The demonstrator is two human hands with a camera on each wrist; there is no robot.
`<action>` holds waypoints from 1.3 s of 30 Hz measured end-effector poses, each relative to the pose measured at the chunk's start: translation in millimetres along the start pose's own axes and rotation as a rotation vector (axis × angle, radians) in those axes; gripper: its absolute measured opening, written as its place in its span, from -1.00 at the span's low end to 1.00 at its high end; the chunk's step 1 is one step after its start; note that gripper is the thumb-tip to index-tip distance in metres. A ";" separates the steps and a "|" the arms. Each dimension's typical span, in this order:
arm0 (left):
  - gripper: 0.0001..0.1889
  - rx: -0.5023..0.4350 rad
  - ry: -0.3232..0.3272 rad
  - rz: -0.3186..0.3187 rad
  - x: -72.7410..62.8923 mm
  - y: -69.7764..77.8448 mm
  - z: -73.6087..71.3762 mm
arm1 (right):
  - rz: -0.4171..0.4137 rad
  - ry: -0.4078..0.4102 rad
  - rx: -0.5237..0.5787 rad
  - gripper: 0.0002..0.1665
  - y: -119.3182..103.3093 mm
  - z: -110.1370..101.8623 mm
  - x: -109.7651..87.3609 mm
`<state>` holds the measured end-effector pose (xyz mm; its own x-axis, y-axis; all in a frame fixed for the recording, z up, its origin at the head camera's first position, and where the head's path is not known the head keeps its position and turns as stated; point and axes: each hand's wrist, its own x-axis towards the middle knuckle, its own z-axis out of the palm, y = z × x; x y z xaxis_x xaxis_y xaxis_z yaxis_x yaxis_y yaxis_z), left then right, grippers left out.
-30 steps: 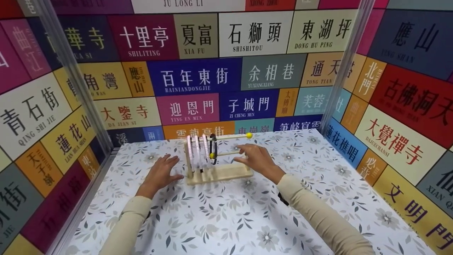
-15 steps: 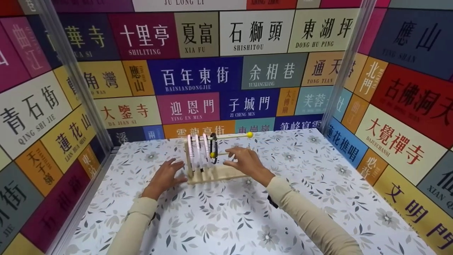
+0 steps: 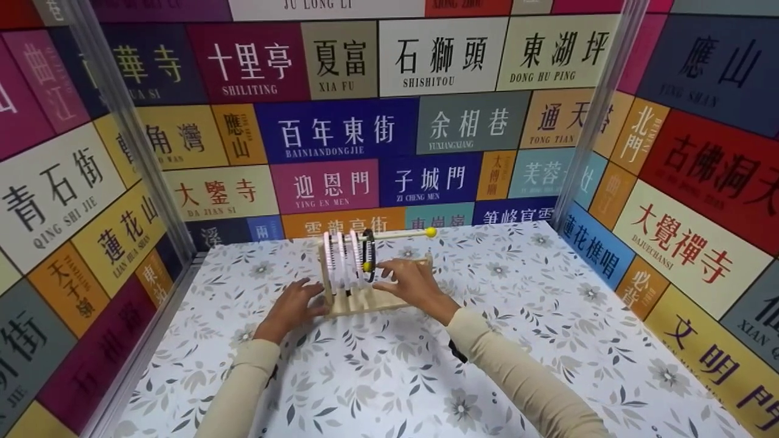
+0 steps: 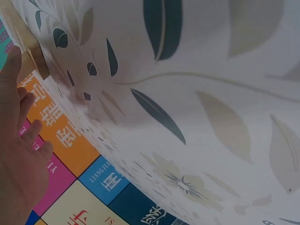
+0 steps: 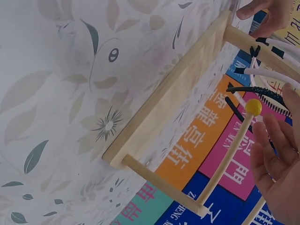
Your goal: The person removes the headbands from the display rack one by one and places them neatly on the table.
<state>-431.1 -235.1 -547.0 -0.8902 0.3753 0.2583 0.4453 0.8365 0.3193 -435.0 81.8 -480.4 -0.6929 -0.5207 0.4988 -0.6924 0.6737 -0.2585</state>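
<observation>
A wooden headband stand holds several headbands on its upper rod: pale pink and white headbands toward the left, and one black headband rightmost. A lower rod ends in a yellow ball, close beside the black headband. My right hand is just right of the black headband, thumb and index finger apart, fingertips close to its edge. My left hand is at the stand's left end, fingers loosely bent near the post and base; in the left wrist view, the stand's corner shows beside its fingertips.
A white tablecloth with grey leaves and flowers covers the table. Panels with coloured name signs rise behind and on both sides, joined by clear corner strips. A second yellow ball caps the upper rod.
My right hand has moved left along the lower rod to beside the black headband. My left hand has moved right, up to the stand's left end. The stand and headbands look still.
</observation>
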 end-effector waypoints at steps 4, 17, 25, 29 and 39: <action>-0.42 -0.023 -0.023 -0.041 2.2 0.9 3.3 | 0.021 -0.001 -0.009 -0.53 -1.8 1.9 1.7; -0.46 -0.085 -0.073 -0.117 7.1 2.4 10.7 | 0.046 0.075 -0.046 -0.68 -6.8 7.2 5.1; -0.44 -0.077 -0.126 -0.196 8.8 -1.2 14.2 | 0.060 0.109 -0.051 -0.71 -11.9 8.0 7.7; -0.45 -0.077 -0.154 -0.215 8.1 -2.3 14.7 | 0.075 0.119 -0.056 -0.71 -12.1 9.0 7.0; -0.52 -0.031 -0.114 -0.111 10.5 -4.8 17.0 | 0.092 0.122 -0.056 -0.70 -9.7 10.0 5.6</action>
<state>-444.1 -228.4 -561.3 -0.9385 0.3255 0.1148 0.3445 0.8633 0.3688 -434.2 67.1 -483.5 -0.7210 -0.3898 0.5730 -0.6123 0.7455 -0.2633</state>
